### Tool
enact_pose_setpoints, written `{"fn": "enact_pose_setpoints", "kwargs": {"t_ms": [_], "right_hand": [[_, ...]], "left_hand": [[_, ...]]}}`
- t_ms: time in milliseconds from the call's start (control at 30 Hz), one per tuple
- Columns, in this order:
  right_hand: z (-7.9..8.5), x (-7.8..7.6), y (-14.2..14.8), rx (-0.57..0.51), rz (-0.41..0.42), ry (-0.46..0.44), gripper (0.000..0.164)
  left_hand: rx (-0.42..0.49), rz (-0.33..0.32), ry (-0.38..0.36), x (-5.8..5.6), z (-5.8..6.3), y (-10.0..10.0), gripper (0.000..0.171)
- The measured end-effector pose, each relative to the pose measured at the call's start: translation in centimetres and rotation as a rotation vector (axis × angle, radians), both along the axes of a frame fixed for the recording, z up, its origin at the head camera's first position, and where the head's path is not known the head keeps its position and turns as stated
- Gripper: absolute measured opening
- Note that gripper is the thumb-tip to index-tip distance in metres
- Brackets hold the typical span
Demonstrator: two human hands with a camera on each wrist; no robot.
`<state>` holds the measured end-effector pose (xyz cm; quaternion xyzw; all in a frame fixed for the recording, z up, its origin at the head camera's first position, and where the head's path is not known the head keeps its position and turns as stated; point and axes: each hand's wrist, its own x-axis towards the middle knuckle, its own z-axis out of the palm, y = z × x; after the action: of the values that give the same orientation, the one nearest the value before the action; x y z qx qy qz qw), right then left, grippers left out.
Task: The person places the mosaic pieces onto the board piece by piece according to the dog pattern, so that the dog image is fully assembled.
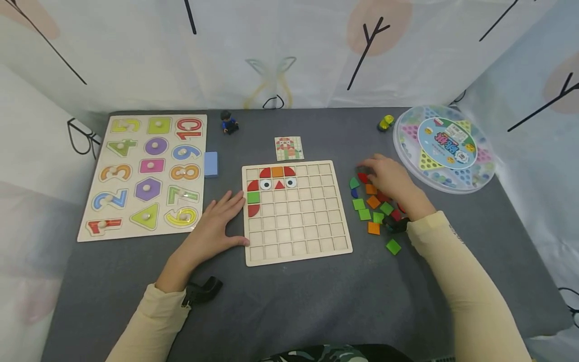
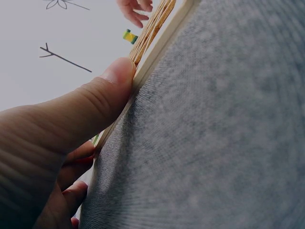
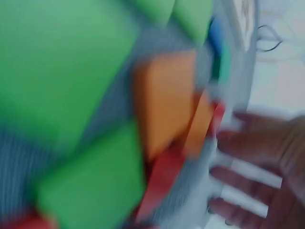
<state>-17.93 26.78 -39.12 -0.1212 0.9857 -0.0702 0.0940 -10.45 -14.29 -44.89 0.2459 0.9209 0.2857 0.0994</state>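
The wooden grid board (image 1: 298, 226) lies mid-table with several coloured pieces in its upper left: red quarter-rounds, an orange square (image 1: 277, 172), a green square (image 1: 253, 197), a small red triangle and two eye tiles (image 1: 265, 184). My left hand (image 1: 221, 223) rests against the board's left edge, its thumb and fingers spread; the left wrist view shows the thumb (image 2: 102, 90) touching the rim. Over the loose pieces is my right hand (image 1: 390, 177), with its fingertips beside a red piece (image 1: 363, 177). In the blurred right wrist view, the fingers (image 3: 243, 183) look apart, holding nothing visible.
A number-and-shape puzzle board (image 1: 147, 176) lies left, beside a blue block (image 1: 210, 165). Behind the grid board are a picture card (image 1: 289, 148) and a toy figure (image 1: 229, 122). A round game box (image 1: 445, 149) and a small yellow-green toy (image 1: 386, 122) stand back right.
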Motion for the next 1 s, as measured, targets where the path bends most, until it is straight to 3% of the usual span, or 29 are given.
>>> {"fn": "enact_pose_setpoints", "kwargs": {"t_ms": [100, 200, 567, 867, 1000], "right_hand": [[0.1, 0.0, 0.6, 0.021, 0.132, -0.014, 0.036], [0.1, 0.0, 0.7, 0.029, 0.178, -0.008, 0.031], [-0.1, -0.4, 0.7, 0.013, 0.137, -0.011, 0.029], [-0.4, -0.6, 0.7, 0.019, 0.174, 0.045, 0.025], [-0.1, -0.4, -0.2, -0.027, 0.172, 0.099, 0.026]], "left_hand": [[-0.001, 0.002, 0.001, 0.0, 0.1, 0.0, 0.102], [-0.003, 0.003, 0.001, 0.0, 0.1, -0.1, 0.101], [-0.011, 0.003, 0.004, 0.1, 0.3, 0.0, 0.102], [-0.008, 0.001, 0.003, 0.1, 0.4, 0.1, 0.101], [-0.012, -0.001, 0.007, 0.1, 0.3, 0.1, 0.101]]}}
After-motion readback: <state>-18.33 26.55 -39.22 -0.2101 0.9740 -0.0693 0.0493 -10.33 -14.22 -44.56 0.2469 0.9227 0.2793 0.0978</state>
